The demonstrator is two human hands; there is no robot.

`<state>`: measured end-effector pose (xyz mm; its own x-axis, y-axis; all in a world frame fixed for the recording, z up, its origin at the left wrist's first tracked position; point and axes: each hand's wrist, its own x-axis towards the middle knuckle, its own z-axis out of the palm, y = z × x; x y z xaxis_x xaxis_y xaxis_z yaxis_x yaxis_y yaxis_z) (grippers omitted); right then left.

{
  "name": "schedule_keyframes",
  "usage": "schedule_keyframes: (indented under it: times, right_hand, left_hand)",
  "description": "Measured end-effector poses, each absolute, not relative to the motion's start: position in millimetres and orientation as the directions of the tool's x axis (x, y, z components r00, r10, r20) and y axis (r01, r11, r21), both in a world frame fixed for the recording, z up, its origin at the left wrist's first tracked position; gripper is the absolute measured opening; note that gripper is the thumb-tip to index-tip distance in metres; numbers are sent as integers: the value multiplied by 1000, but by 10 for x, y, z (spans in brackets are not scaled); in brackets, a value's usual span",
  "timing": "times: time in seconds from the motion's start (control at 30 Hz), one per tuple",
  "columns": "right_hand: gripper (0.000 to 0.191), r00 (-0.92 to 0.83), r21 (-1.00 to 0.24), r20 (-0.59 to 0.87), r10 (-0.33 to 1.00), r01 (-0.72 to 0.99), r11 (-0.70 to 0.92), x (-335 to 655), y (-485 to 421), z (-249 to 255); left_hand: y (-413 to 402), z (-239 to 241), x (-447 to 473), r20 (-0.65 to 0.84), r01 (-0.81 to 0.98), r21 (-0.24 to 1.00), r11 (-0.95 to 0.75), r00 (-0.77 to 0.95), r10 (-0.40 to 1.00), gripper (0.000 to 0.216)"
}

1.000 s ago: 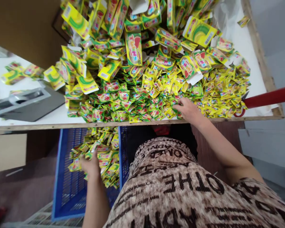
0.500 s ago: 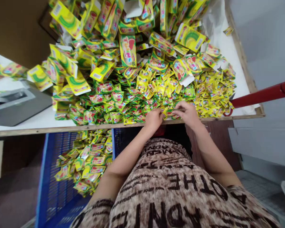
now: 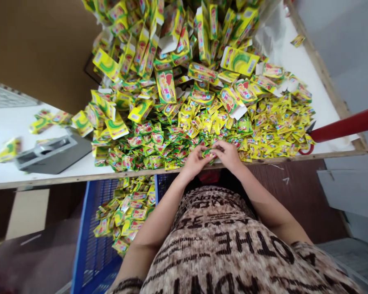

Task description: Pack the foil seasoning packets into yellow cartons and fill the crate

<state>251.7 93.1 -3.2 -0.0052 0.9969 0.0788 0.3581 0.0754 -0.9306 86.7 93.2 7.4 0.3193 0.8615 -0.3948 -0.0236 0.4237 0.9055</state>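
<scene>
My left hand (image 3: 194, 164) and my right hand (image 3: 228, 157) meet at the table's front edge, fingers closed in a pinch. A small green packet (image 3: 207, 153) shows between their fingertips, partly covered by them. Just beyond lie loose green packets with red fruit prints (image 3: 156, 141), heaped to the left and middle. Small yellow packets (image 3: 276, 126) spread over the right side of the pile. Behind them rises a heap of yellow-green printed boxes (image 3: 166, 86), several with open white flaps.
A grey tape dispenser (image 3: 57, 153) stands on the white table (image 3: 79, 161) at left. Red-handled scissors (image 3: 306, 150) and a red bar (image 3: 346, 124) are at right. A blue crate (image 3: 82, 228) below the edge holds filled boxes (image 3: 131, 208). Wooden rims (image 3: 328, 85) border the table.
The view has shifted, so the table appears further right and lower. My hands have come closer together, and the yellow-green piece between them earlier now shows as a green packet.
</scene>
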Motion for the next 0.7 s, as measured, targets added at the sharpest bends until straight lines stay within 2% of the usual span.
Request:
schedule_keyframes:
  times: [0.1, 0.17, 0.23, 0.3, 0.37, 0.43, 0.5, 0.57, 0.63, 0.7]
  right_hand:
    - [15, 37, -910, 146, 989, 397, 119, 2533, 867, -25]
    - [28, 46, -931, 89, 995, 358, 66, 2595, 814, -24]
    - [36, 36, -967, -46, 998, 250, -53, 2685, 759, -32]
    - [38, 55, -983, -153, 987, 95, -158, 2786, 701, -42]
    - [38, 108, -979, -201, 974, -62, -195, 2882, 639, -42]
    - [36, 162, -967, -217, 962, -173, -189, 2958, 566, -32]
    - [35, 226, -960, -226, 947, -216, -178, 3004, 477, -23]
    - [37, 264, -962, -226, 938, -214, -171, 3030, 378, -33]
    - [36, 267, -962, -226, 937, -215, -171, 3053, 284, -63]
    - [30, 275, -956, -236, 932, -241, -171, 3090, 216, -91]
  left_hand:
    - [945, 61, 931, -410, 21, 900, 435, 374, 832, 48]
    - [984, 73, 957, -340, 47, 936, 350, 388, 857, 44]
    - [1054, 141, 977, -204, 119, 979, 168, 455, 867, 37]
    - [1173, 282, 1020, -50, 225, 969, -99, 575, 817, 24]
    - [1359, 472, 1123, 106, 323, 861, -393, 641, 760, 21]
    - [1619, 658, 1299, 264, 433, 660, -614, 632, 729, 35]
    - [1925, 799, 1521, 358, 528, 445, -723, 635, 685, 49]
    - [2220, 891, 1726, 363, 553, 298, -778, 688, 628, 49]
    - [2433, 961, 1851, 347, 511, 247, -823, 747, 568, 37]
    - [2508, 1031, 1859, 367, 469, 274, -840, 756, 542, 25]
